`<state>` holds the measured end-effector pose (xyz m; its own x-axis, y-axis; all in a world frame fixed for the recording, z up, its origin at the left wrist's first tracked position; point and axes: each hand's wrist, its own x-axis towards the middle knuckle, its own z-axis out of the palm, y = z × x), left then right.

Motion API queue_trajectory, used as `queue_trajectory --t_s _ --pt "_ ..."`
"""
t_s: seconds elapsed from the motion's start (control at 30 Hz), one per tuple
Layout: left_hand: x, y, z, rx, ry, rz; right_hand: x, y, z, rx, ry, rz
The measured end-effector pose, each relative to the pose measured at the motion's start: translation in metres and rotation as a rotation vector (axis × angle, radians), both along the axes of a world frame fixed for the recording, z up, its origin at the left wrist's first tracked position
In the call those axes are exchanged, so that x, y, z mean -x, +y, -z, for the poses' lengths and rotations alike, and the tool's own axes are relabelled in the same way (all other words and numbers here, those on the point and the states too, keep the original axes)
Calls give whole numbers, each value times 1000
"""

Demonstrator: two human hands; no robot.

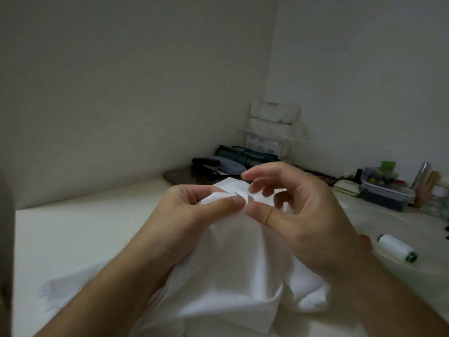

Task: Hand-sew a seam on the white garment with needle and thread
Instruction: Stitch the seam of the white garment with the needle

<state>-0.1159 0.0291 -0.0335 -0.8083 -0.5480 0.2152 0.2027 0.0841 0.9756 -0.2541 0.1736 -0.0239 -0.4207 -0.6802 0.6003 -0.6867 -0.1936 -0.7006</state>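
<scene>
White garment [233, 276] lies bunched on the pale table [80, 229], nearest the camera, its top fold lifted between both hands. Left hand [194, 210] pinches that fold beside the needle [237, 193], while the right hand [298, 205] rests its thumb against the cloth, fingers loosely spread. Further right, a white thread spool [397, 248] lies on the table.

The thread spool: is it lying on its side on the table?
Yes, the spool lies on its side on the table, right of the hands and apart from the garment.
</scene>
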Motion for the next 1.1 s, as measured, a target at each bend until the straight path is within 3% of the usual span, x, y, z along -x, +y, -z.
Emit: queue_trajectory --t_s 0.07,0.2,0.5,0.7,0.87,1.1 --pt "1 0 1 23 -10 0 -1 -3 2 15 75 -43" --pt "4 0 4 14 -33 -8 -2 -11 8 104 30 -32" --pt "3 7 1 200 -101 -203 4 -4 -1 340 -474 -289" --pt "0 8 -2 232 -97 -59 4 0 -10 423 -597 -366" --pt "0 8 -2 276 -159 27 8 0 -11 450 -499 -316" --pt "-3 7 -3 263 -81 37 13 4 -8 218 12 -20"
